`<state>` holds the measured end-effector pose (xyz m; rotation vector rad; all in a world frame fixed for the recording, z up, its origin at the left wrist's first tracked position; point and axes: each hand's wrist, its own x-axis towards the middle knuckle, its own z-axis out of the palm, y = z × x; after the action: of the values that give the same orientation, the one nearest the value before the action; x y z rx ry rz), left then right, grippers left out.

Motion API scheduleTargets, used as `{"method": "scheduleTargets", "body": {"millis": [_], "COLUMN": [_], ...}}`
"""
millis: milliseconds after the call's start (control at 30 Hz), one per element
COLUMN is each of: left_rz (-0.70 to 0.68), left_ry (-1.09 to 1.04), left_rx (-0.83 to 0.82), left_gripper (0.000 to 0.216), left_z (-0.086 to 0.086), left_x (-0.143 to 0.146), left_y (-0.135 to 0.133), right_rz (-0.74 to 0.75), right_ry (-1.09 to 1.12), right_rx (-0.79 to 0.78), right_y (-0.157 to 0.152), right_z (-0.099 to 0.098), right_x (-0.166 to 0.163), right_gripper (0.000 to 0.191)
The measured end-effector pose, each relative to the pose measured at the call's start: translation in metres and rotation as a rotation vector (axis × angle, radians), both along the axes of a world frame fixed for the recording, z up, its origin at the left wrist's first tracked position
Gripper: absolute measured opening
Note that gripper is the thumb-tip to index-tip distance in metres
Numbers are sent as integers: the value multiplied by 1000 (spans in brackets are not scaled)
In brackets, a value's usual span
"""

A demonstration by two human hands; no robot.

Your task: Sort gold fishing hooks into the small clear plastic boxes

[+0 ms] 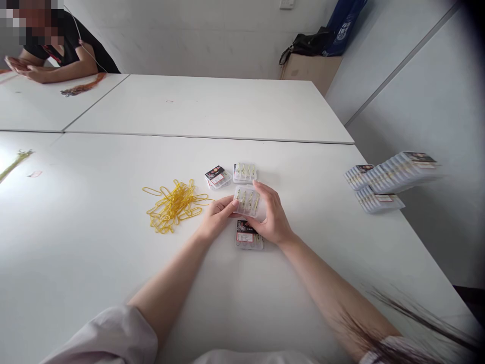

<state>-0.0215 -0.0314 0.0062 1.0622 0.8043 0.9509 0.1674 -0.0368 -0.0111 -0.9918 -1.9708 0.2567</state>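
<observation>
Between my two hands is a clear plastic case (247, 200) with several small yellowish pieces in its compartments. My left hand (220, 215) grips its left edge, thumb on top. My right hand (273, 215) curves around the right side, fingers at the far corner and thumb near the close edge. Just below, partly covered by my right hand, lies another case with a black and white label (244, 236). Beyond my hands sit a clear case (245, 172) and a labelled case (217, 177). Left of my left hand is a loose pile of yellow rubber bands (176, 206).
Stacks of similar cases (394, 174) stand near the right edge of the white table (113, 242). A person (71, 50) sits at the far left behind an orange bundle (85, 85). Greenish strands (15, 164) lie at the left. A black bag (308, 43) rests on a box (308, 68).
</observation>
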Motion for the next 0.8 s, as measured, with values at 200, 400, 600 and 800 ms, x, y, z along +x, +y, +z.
{"method": "scheduleTargets", "body": {"millis": [200,400,600,800], "left_rz": [-68,-68,478,594], "left_ry": [-62,37,167,195], "left_rx": [-77,-40,198,585], "left_gripper": [50,56,41,20], "left_z": [0,2,-11,48], "left_x": [-3,1,-3,20], "left_y": [3,1,8,-36], "right_rz": [128,270,279,244], "right_ry": [300,512,449,-231], "right_rx": [-372,-548,-552,-476], "right_y": [1,2,1,-12], "right_z": [2,4,6,52], "right_x": [4,1,5,8], "right_gripper": [77,74,68,83]}}
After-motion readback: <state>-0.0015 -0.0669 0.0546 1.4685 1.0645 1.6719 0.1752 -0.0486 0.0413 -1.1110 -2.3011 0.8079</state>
